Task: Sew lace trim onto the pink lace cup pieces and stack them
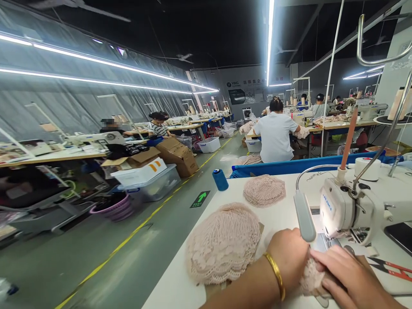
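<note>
A piece of pink lace fabric (310,274) lies at the sewing machine (341,206), just in front of its needle area. My left hand (288,255), with a gold bangle at the wrist, is curled closed at the lace's left edge; its fingertips are hidden. From the right, my right hand (349,272) closes on the same lace, thumb below and fingers above. Left of my hands rests a large stack of lace pieces (225,242), and a smaller lace stack (264,189) sits farther back. The small lamp (304,216) hangs directly above my left hand.
Red-handled thread snips (391,268) and a dark phone (401,238) lie at the right. A blue thread cone (220,179) stands at the table's far left corner. Beyond, a person in a white shirt (275,135) sits sewing. Boxes (177,156) and a purple basket (114,209) line the aisle.
</note>
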### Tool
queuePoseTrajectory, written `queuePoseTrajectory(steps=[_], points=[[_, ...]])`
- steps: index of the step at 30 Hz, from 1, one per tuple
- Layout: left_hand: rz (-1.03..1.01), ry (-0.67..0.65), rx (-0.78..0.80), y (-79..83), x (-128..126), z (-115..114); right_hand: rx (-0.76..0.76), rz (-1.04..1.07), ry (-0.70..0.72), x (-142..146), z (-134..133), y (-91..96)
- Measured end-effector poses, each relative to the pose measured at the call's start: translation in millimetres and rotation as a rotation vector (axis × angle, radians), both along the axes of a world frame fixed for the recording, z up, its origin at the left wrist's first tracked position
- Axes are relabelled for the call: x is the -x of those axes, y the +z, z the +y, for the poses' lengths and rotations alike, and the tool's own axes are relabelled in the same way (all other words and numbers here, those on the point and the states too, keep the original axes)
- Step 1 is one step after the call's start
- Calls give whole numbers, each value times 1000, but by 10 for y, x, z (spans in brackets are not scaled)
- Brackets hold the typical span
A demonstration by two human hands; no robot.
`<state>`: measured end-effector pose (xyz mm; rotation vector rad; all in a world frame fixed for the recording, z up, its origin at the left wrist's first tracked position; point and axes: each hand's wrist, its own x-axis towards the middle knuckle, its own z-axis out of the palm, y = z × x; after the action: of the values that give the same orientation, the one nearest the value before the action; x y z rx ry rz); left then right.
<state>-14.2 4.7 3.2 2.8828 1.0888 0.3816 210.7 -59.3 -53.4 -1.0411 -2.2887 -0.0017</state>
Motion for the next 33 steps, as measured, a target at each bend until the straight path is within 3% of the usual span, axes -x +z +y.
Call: queuePoseTrajectory(steps=[3,7,11,15,19,22,26,29,33], points=[[98,119,70,72,-25,-128,111,-35,18,25,-11,50],[84,115,229,140,-71,-117,170,-71,7,-12,-27,68],[-77,89,304,69,-105,-55,288,-15,31,-108,-67,63],[-299,126,537,-53,-142,-66,425,110,47,-186,-105,107],[-448,114,726,-148,-185,-91,492,215,-63,-162,-128,85],[-436,140,758,-195,-196,-85,490,320,-195,-105,-149,19],[-401,188,763,-205,-199,-73,565,422,-204,-79,-166,-56],[-473,138,789,-198,-212,-71,567,403,-201,-96,-167,-69],[-541,57,718,-243,-227,-73,455,356,-240,-101,-177,-57]])
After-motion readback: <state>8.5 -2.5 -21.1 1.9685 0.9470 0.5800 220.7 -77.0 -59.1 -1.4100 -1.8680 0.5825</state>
